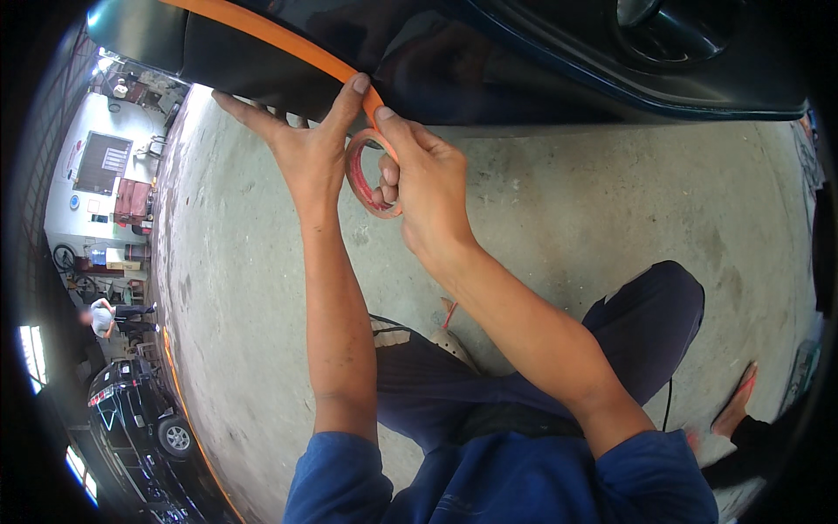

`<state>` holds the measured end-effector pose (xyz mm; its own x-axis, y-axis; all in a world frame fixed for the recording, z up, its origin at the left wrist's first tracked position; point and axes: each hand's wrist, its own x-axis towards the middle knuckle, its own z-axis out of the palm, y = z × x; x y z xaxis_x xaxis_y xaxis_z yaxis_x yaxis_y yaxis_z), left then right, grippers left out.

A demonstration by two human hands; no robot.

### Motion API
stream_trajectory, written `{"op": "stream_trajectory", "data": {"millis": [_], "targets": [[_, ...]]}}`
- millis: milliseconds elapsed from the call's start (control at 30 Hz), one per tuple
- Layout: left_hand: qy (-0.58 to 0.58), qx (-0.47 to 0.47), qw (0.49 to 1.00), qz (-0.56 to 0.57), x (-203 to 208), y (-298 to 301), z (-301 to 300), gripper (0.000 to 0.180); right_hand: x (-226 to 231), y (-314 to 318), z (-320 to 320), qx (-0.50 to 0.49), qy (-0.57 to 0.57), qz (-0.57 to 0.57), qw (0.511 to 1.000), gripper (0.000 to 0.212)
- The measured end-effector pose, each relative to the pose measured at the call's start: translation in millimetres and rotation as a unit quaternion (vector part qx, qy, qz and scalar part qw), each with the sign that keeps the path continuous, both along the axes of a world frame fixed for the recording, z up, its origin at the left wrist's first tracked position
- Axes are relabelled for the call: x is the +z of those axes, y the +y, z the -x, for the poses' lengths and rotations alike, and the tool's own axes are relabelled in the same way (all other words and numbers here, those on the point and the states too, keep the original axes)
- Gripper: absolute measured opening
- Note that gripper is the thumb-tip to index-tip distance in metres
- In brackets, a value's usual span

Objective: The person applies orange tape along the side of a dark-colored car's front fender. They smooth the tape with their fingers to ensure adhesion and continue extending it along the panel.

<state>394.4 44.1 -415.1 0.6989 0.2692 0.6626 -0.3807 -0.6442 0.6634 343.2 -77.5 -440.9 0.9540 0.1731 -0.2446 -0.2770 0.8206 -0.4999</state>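
A roll of orange adhesive tape is gripped by the curled right hand, just below the lower edge of the dark bumper; its strip is pressed by the widely spread left hand's thumb.

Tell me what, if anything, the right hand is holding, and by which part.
A tape roll, gripped by its right side, fingers curled inside it.

Shirt: deep blue, with a faint marking on the front.
Sleeves: short, loose, the same blue.
Trousers: dark navy, loose-fitting.
Shoe: beige, rounded clog with small holes.
Fingers: bare.
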Motion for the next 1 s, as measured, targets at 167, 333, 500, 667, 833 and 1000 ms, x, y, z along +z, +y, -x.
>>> {"op": "stream_trajectory", "data": {"millis": [167, 333, 500, 667, 833, 1000], "targets": [[-0.005, 0.016, 1.000, -0.003, 1.9, -4.0, 3.9, 0.154, -0.8, -0.3, -1.6, -0.011, -0.013, 0.023, 1.000, 0.030], [-0.028, -0.017, 0.999, 0.019, -3.4, -3.0, 1.5, 0.155, 3.2, 10.4, -4.6, -0.058, 0.022, -0.005, 0.998, 0.027], [-0.032, -0.011, 0.999, -0.020, -8.0, -3.7, 1.1, 0.158, 8.5, 13.5, -2.8, -0.068, 0.045, -0.025, 0.996, 0.025], [0.005, -0.015, 1.000, 0.014, -3.0, -3.4, 4.1, 0.159, 7.3, 9.8, -4.4, -0.048, 0.042, -0.009, 0.998, 0.026], [0.020, -0.014, 0.999, 0.020, 0.3, -1.2, 2.5, 0.159, 5.3, 9.6, -4.0, -0.046, 0.034, -0.018, 0.998, 0.026], [0.001, -0.016, 1.000, 0.014, -0.8, -0.4, 2.2, 0.159, 5.6, 9.7, -2.4, -0.034, 0.035, -0.015, 0.999, 0.026]]}}
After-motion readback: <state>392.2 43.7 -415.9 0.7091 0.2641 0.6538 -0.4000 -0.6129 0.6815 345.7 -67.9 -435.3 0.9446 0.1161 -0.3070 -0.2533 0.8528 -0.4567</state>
